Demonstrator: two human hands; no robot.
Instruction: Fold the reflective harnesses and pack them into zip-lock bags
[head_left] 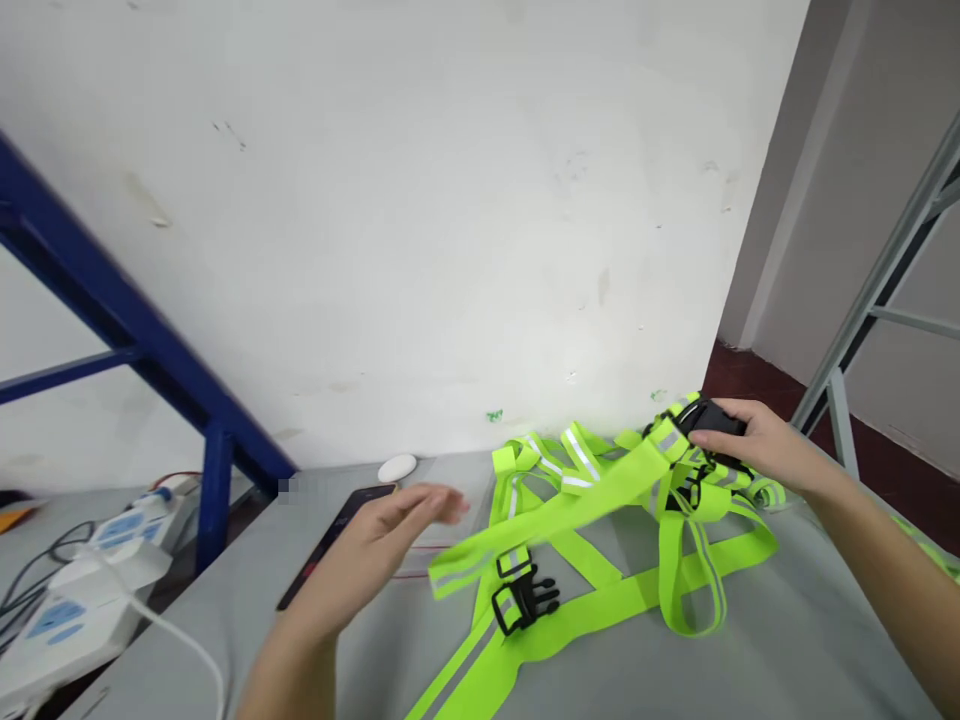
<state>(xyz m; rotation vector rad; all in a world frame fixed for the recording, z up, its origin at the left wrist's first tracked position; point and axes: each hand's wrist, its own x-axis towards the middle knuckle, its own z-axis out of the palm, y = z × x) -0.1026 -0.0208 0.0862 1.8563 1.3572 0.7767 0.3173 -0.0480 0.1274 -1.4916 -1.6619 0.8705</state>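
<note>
A neon-yellow reflective strap harness [577, 600] with grey stripes lies in loops on the grey tabletop. Pinched between the thumb and fingers of my right hand [757, 445] is a black plastic buckle [716, 428] at the harness's upper right. From it a wide yellow strap [570, 508] stretches leftward, its loose end lifted off the table. My left hand [394, 525] is just left of that end, fingers stretched out, slightly blurred and holding nothing. Below the strap lies a black pronged buckle [525, 597] fixed to the webbing.
A dark phone [337, 535] lies partly behind my left forearm, near a white oval object [397, 468]. White power strips [112, 565] with cables are at left beside a blue metal frame [217, 480]. A white wall [450, 250] stands behind; a grey metal frame [862, 290] is at right.
</note>
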